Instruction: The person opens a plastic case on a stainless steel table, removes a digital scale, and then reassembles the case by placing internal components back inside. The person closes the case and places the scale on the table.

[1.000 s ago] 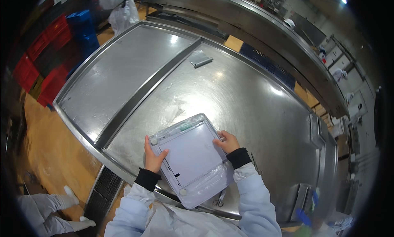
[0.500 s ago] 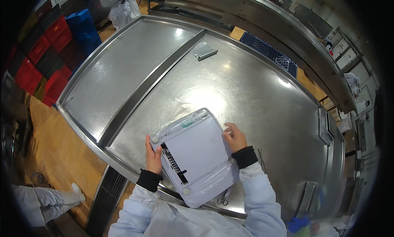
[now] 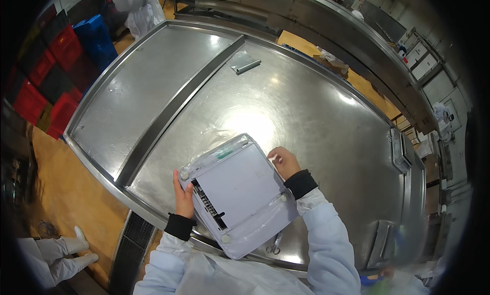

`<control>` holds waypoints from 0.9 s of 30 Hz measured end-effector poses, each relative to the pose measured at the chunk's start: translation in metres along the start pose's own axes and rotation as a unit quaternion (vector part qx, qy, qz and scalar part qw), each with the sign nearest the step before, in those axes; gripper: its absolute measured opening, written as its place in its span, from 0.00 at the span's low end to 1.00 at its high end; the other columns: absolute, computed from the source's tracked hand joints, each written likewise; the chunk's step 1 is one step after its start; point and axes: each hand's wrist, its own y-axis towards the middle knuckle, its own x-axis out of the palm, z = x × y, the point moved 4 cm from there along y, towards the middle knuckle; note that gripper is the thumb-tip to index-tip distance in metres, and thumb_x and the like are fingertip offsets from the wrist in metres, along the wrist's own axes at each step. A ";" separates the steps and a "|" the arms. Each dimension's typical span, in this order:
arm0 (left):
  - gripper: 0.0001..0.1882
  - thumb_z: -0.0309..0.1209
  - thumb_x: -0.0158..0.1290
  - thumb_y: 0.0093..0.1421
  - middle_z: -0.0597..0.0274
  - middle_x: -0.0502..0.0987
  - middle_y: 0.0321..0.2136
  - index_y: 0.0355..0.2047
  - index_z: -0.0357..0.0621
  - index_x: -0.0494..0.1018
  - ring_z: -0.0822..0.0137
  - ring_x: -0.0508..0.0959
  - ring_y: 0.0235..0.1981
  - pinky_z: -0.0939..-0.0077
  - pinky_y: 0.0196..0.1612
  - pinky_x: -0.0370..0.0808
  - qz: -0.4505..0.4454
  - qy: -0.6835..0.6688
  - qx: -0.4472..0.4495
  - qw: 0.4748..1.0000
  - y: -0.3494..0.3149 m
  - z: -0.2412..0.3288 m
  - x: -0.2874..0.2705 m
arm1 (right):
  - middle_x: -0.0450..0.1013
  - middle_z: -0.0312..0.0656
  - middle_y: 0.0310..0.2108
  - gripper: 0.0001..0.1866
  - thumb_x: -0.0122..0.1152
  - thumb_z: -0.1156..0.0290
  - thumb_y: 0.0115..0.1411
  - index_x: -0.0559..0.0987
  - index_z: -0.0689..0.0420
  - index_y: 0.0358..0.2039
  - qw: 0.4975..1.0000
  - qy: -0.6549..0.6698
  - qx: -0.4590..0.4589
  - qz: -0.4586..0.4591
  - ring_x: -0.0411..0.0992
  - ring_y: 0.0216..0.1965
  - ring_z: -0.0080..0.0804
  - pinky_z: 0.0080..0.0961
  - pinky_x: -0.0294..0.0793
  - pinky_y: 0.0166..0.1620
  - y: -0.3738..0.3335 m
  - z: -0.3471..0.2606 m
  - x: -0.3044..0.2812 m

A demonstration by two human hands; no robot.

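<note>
A white, flat, boxy appliance (image 3: 237, 185), which looks like a bench scale, lies underside up in front of me, tilted on the table. Clear plastic film covers parts of it, and round feet and a dark slot with small parts show. My left hand (image 3: 184, 199) grips its left edge, thumb on top and fingers along the side. At the upper right edge, my right hand (image 3: 285, 163) is closed in a pinch; what its fingertips hold, if anything, is too small to tell. Scissors (image 3: 274, 246) lie beside the appliance's lower right side, handles toward me.
The steel table (image 3: 326, 137) has a raised divider (image 3: 178, 108). A small roll of film (image 3: 248, 66) lies near its far edge. Metal trays (image 3: 399, 151) stand at the right. Red crates (image 3: 61, 108) and blue bins (image 3: 97, 40) are stacked left; a person's boots (image 3: 81, 244) show below.
My right hand has drawn its fingers together at the appliance's edge. My left hand keeps its hold. The view has shifted slightly, and the lower-left person's second boot now shows.
</note>
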 end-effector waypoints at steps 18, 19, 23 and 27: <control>0.30 0.26 0.42 0.57 0.49 0.49 0.56 0.58 0.38 0.44 0.58 0.51 0.58 0.71 0.59 0.45 -0.010 0.006 -0.001 1.000 0.004 0.002 0.000 | 0.67 0.30 0.18 0.05 0.53 0.70 0.54 0.75 0.57 0.26 0.919 0.254 0.291 -0.078 0.62 0.20 0.16 0.16 0.63 0.23 0.071 0.025 0.042; 0.30 0.27 0.42 0.57 0.49 0.49 0.56 0.58 0.38 0.44 0.58 0.51 0.58 0.71 0.59 0.45 -0.013 0.001 -0.002 1.000 0.004 0.003 0.002 | 0.67 0.30 0.19 0.04 0.52 0.71 0.53 0.74 0.56 0.27 0.921 0.262 0.279 -0.072 0.62 0.20 0.16 0.15 0.63 0.23 0.068 0.030 0.041; 0.28 0.29 0.40 0.59 0.49 0.49 0.57 0.58 0.39 0.44 0.58 0.51 0.57 0.71 0.59 0.46 0.017 -0.006 0.006 1.000 0.001 -0.011 0.001 | 0.67 0.30 0.23 0.03 0.51 0.78 0.51 0.71 0.56 0.28 0.938 0.268 0.201 -0.083 0.63 0.22 0.15 0.13 0.62 0.23 0.043 0.036 0.036; 0.28 0.31 0.39 0.60 0.49 0.49 0.57 0.58 0.39 0.43 0.58 0.51 0.57 0.71 0.59 0.46 0.031 -0.015 0.012 0.999 0.001 -0.015 0.006 | 0.68 0.34 0.28 0.08 0.51 0.86 0.49 0.69 0.59 0.28 0.950 0.259 0.135 -0.109 0.67 0.30 0.20 0.16 0.68 0.35 -0.027 0.068 0.015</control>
